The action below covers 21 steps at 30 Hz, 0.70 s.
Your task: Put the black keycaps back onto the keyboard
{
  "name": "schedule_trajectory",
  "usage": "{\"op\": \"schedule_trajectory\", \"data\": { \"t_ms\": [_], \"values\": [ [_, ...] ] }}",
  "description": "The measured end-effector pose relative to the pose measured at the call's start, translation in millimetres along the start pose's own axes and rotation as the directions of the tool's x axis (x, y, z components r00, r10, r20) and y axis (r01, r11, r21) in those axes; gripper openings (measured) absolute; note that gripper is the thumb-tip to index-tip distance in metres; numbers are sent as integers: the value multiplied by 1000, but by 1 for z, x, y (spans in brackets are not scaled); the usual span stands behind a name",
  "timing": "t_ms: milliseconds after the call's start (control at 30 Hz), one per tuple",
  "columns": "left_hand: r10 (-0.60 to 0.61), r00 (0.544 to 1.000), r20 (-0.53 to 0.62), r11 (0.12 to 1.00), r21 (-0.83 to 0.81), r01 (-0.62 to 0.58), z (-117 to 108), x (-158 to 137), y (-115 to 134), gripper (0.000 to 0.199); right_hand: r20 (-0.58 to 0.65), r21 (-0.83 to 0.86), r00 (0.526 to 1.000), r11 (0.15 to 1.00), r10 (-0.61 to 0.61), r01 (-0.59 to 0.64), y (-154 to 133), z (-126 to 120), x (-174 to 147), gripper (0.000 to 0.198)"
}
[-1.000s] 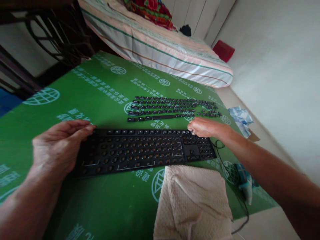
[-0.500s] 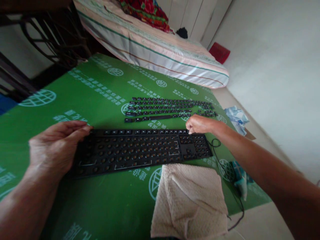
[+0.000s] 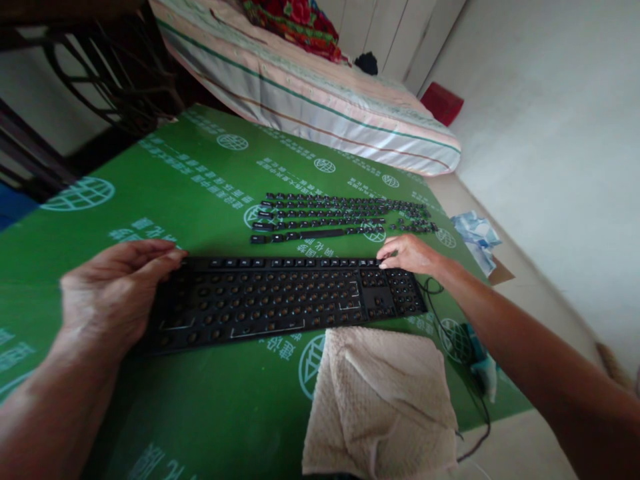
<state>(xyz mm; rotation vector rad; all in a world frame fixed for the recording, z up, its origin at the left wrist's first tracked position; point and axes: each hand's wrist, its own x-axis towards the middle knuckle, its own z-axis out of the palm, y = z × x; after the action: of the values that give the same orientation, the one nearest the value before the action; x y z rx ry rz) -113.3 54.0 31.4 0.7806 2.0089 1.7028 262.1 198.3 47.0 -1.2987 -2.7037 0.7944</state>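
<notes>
A black keyboard (image 3: 280, 293) lies on the green tabletop, its top row of keycaps in place and the rows below bare of caps. My left hand (image 3: 117, 280) grips the keyboard's far left corner, thumb and fingers closed on the edge. At the right end of the top row is my right hand (image 3: 407, 253), with thumb and forefinger closed on a keycap that they mostly hide. Beyond the keyboard, loose keycaps (image 3: 323, 233) lie in several rows, including a long space bar.
A beige cloth (image 3: 383, 400) touches the keyboard's near side. The black cable (image 3: 443, 327) runs down past the table's right edge. A teal and white packet (image 3: 483, 363) lies near that edge. Behind the table stands a bed (image 3: 320, 120); a white wall (image 3: 550, 133) rises at right.
My right hand has shifted slightly right along the top row, and its fingers have loosened from a tighter curl. The left hand still holds the corner.
</notes>
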Motion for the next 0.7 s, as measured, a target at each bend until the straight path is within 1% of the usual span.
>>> {"op": "schedule_trajectory", "data": {
  "t_ms": [100, 200, 300, 400, 467, 500, 600, 700],
  "values": [
    [10, 1000, 6, 1000, 18, -10, 0, 0, 0, 31, -46, 80, 999, 997, -10, 14, 4, 4, -4, 20],
    [7, 1000, -4, 999, 34, -7, 0, 1, -2, 31, -117, 159, 993, 987, -18, 37, 9, 11, -7, 20],
    [13, 1000, -1, 1000, 21, -13, 0, 3, -5, 33, -199, 163, 980, 985, -21, 54, 11, 19, -11, 19],
    [22, 1000, 5, 1000, 13, -22, 0, 6, -9, 33, -251, 145, 967, 987, -27, 65, 11, 25, -13, 18],
    [27, 1000, 2, 1000, 15, -27, 0, 7, -11, 34, -252, 95, 966, 992, -58, 84, 9, 25, -14, 16],
    [32, 999, -2, 999, 11, -32, 0, 7, -11, 35, -238, 42, 968, 995, -81, 93, 8, 24, -14, 15],
    [52, 999, -17, 999, 0, -52, 1, 6, -10, 35, -151, -151, 980, 983, -129, 106, 4, 21, -13, 14],
    [51, 998, -28, 999, 5, -51, 2, 4, -8, 34, -95, -256, 987, 961, -130, 101, 0, 19, -12, 13]
  ]
}}
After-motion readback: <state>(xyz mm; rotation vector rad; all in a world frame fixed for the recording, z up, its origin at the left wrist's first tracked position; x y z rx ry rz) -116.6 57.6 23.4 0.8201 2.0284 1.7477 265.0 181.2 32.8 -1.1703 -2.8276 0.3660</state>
